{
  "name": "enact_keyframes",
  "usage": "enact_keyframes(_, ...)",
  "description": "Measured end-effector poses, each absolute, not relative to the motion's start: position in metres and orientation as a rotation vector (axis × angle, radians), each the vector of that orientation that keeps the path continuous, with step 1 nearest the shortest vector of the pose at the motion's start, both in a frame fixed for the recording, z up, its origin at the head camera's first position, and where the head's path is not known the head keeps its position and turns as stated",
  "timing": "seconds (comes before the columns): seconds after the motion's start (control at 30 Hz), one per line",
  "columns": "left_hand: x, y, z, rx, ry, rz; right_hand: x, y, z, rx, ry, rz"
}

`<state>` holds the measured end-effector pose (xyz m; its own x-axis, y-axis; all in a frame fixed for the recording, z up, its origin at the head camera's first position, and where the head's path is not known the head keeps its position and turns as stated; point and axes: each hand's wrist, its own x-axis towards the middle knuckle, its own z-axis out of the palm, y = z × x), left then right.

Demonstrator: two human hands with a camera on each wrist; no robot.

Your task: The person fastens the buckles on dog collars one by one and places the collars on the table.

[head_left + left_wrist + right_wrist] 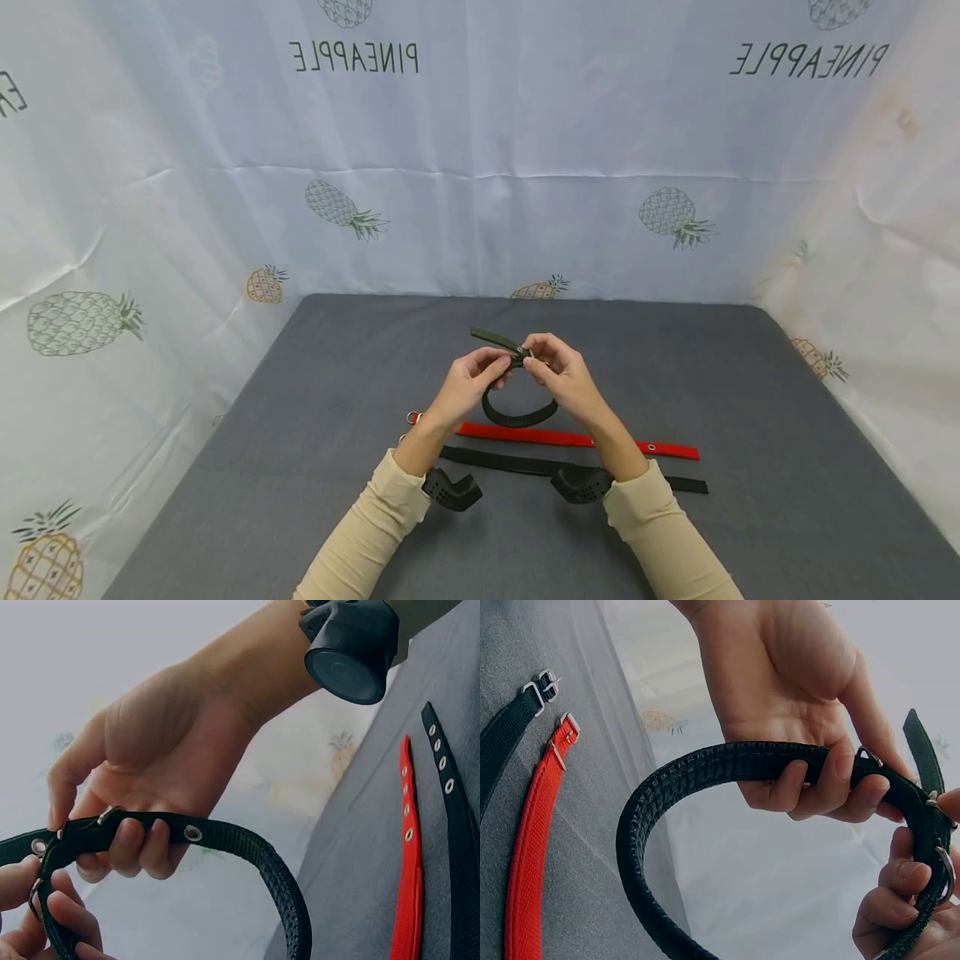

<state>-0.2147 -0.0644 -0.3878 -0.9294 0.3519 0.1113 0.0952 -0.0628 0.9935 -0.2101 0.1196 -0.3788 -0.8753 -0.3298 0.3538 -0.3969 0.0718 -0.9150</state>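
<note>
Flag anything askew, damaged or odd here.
PINEAPPLE lettering on the curtain reads mirrored, as if hung back to front, and a faint brownish patch at upper right could be a stain. No damage shows on the red strap, black strap or held dark green strap.

A red strap (525,435) and a black strap (502,461) are laid side by side across the grey surface (262,500), which is backed and flanked by pale fabric (480,233) printed with pineapples (330,202) and mirrored lettering (354,57).
</note>
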Motion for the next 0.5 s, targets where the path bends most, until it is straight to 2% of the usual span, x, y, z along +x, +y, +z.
enact_keyframes(0.27, -0.2119, -0.0609, -0.3869, 0.462, 2.000, 2.149, -0.2064, 0.1176, -0.3757, 0.686, -2.269, 1.970)
enact_keyframes(0.5, -0.2111, -0.0577, -0.3863, 0.484, 1.988, 2.221, -0.2077, 0.1137, -0.3739, 0.720, -2.272, 1.902)
